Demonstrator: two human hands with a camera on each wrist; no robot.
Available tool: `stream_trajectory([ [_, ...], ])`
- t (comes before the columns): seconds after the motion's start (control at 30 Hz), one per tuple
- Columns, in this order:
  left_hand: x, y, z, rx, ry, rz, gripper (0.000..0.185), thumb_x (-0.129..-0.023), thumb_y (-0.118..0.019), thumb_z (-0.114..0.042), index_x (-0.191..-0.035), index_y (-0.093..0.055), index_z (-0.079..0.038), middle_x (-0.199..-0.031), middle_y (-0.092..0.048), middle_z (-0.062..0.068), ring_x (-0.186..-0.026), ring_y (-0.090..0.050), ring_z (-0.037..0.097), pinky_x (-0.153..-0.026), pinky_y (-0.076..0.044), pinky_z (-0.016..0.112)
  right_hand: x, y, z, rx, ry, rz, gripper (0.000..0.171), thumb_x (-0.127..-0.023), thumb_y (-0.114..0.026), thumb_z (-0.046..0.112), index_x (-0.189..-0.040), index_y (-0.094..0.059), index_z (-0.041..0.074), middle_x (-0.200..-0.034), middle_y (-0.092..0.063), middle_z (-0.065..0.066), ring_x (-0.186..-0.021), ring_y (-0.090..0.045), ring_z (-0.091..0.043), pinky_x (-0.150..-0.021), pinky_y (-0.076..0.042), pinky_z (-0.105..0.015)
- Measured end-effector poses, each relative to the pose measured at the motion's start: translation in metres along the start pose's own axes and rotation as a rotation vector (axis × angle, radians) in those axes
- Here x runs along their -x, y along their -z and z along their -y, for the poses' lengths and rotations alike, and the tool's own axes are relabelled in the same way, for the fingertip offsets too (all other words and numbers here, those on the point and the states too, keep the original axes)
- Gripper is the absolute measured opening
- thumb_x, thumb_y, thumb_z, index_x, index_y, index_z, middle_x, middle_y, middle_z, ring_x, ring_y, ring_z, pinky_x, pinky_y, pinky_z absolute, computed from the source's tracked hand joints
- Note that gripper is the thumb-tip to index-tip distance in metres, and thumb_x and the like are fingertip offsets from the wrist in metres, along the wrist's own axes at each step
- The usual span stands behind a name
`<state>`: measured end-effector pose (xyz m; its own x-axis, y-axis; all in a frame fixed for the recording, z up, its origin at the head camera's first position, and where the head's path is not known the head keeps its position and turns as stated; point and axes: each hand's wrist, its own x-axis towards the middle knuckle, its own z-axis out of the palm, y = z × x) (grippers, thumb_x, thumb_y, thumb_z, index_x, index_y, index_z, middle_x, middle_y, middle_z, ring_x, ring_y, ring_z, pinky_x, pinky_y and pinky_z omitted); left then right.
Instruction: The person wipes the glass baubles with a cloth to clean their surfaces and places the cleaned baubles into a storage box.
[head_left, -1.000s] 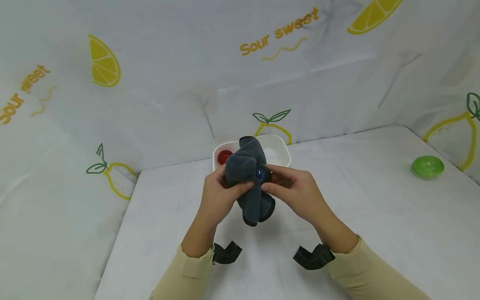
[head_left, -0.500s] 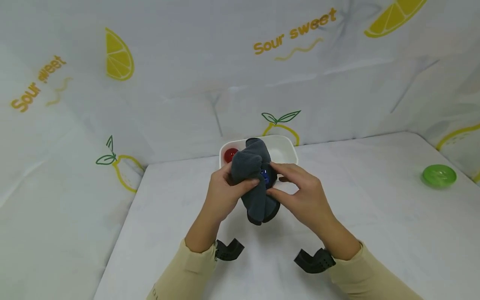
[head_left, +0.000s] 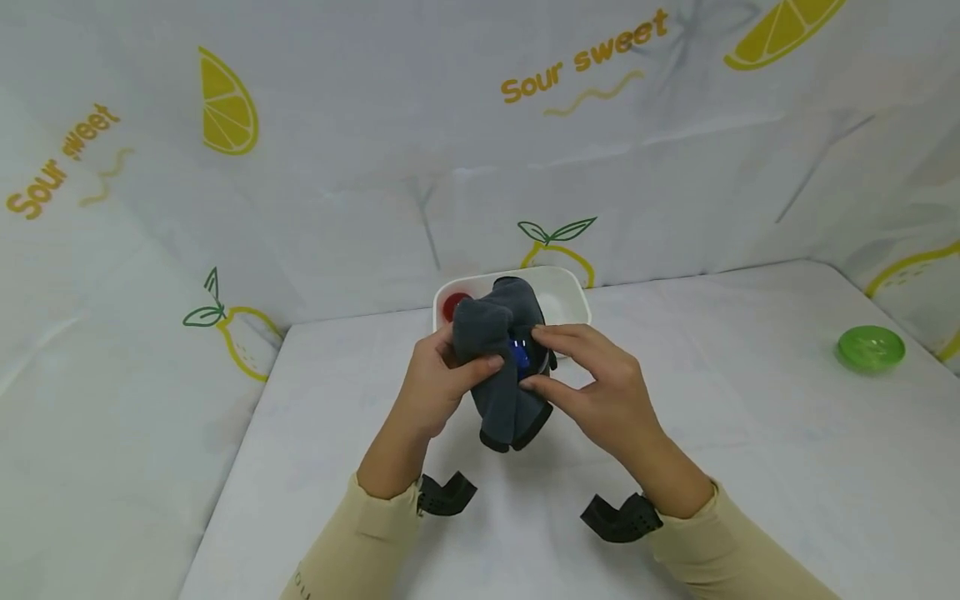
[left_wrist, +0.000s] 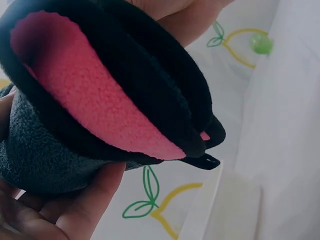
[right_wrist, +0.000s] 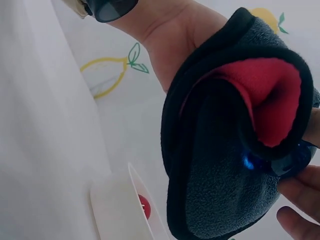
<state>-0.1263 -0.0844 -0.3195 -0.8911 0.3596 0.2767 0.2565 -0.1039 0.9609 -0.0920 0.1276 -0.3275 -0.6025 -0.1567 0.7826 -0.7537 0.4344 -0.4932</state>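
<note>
Both hands are raised over the table's middle around a bunched cleaning cloth [head_left: 483, 329], dark grey outside with black edging. Its pink side shows inside the folds [left_wrist: 85, 75] in the left wrist view. My left hand [head_left: 431, 379] grips the cloth from the left, thumb across its front. Within the cloth sits a small glossy blue object [head_left: 521, 357], partly covered, its full shape hidden. My right hand [head_left: 603, 379] pinches this blue object at its right side, thumb below and forefinger above. The right wrist view shows its shiny edge between cloth and fingertips [right_wrist: 305, 190].
Behind the cloth stands a white tray [head_left: 570, 292] with a shiny red round object [head_left: 453, 305] at its left end. A translucent green round object [head_left: 870, 348] lies far right on the white-covered table [head_left: 750, 433]. A lemon-printed sheet [head_left: 337, 167] hangs behind.
The right fingers have shifted on the blue object, and more of its blue surface shows. The left hand keeps its grip on the cloth. The head view has swung slightly.
</note>
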Motion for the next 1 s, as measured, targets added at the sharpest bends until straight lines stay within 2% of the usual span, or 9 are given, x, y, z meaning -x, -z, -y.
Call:
stream_trajectory([
  [0.2, 0.0005, 0.0016, -0.0014, -0.059, -0.027, 0.01, 0.044, -0.085, -0.073, -0.006, -0.126, -0.06, -0.002, -0.119, -0.064, 0.017, -0.101, -0.065, 0.023, -0.09, -0.056, 0.039, 0.0006, -0.0013, 0.0015, -0.025, -0.072, 0.04, 0.054, -0.07, -0.086, 0.003, -0.122, -0.069, 0.005, -0.115, -0.069, -0.008, -0.105, -0.066, -0.021, -0.089, -0.049, -0.012],
  [0.37, 0.0009, 0.0013, -0.0004, -0.068, -0.078, 0.043, 0.047, -0.084, -0.077, -0.012, -0.127, -0.06, -0.004, -0.119, -0.064, 0.016, -0.101, -0.065, 0.024, -0.089, -0.057, 0.04, 0.0015, -0.0014, 0.0007, -0.024, -0.104, 0.057, 0.053, -0.074, -0.084, 0.005, -0.124, -0.068, 0.008, -0.116, -0.068, -0.002, -0.098, -0.067, -0.016, -0.081, -0.055, -0.02],
  [0.53, 0.0013, 0.0003, 0.0006, -0.112, -0.115, 0.058, 0.048, -0.082, -0.078, -0.004, -0.127, -0.06, -0.004, -0.118, -0.065, 0.016, -0.102, -0.066, 0.025, -0.089, -0.057, 0.041, 0.0011, 0.0005, 0.0006, -0.065, -0.148, 0.078, 0.053, -0.076, -0.082, 0.004, -0.126, -0.066, 0.01, -0.117, -0.068, -0.001, -0.096, -0.069, -0.015, -0.082, -0.058, -0.028],
  [0.67, 0.0024, 0.0002, 0.0005, -0.15, -0.12, 0.053, 0.051, -0.081, -0.076, 0.002, -0.128, -0.059, -0.004, -0.118, -0.065, 0.016, -0.101, -0.067, 0.025, -0.088, -0.057, 0.04, 0.0017, 0.0002, 0.0004, -0.108, -0.203, 0.096, 0.052, -0.078, -0.081, 0.004, -0.127, -0.065, 0.008, -0.118, -0.069, -0.004, -0.097, -0.069, -0.015, -0.084, -0.057, -0.028],
  [0.8, 0.0039, -0.0009, 0.0001, -0.182, -0.135, 0.053, 0.053, -0.08, -0.077, 0.003, -0.13, -0.059, -0.005, -0.118, -0.066, 0.015, -0.101, -0.066, 0.025, -0.088, -0.057, 0.038, 0.0023, -0.0001, -0.0004, -0.194, -0.305, 0.089, 0.048, -0.079, -0.08, 0.003, -0.125, -0.065, 0.007, -0.113, -0.07, -0.007, -0.094, -0.069, -0.015, -0.081, -0.058, -0.025],
  [1.0, 0.0045, -0.0074, -0.0005, -0.281, -0.159, 0.046, 0.06, -0.081, -0.079, -0.003, -0.135, -0.058, -0.013, -0.124, -0.065, 0.005, -0.111, -0.063, 0.018, -0.095, -0.054, 0.034, -0.0001, 0.0003, -0.0022, -0.318, -0.577, 0.056, 0.032, -0.087, -0.074, 0.008, -0.117, -0.063, 0.003, -0.103, -0.071, -0.016, -0.081, -0.071, -0.013, -0.075, -0.059, -0.026],
])
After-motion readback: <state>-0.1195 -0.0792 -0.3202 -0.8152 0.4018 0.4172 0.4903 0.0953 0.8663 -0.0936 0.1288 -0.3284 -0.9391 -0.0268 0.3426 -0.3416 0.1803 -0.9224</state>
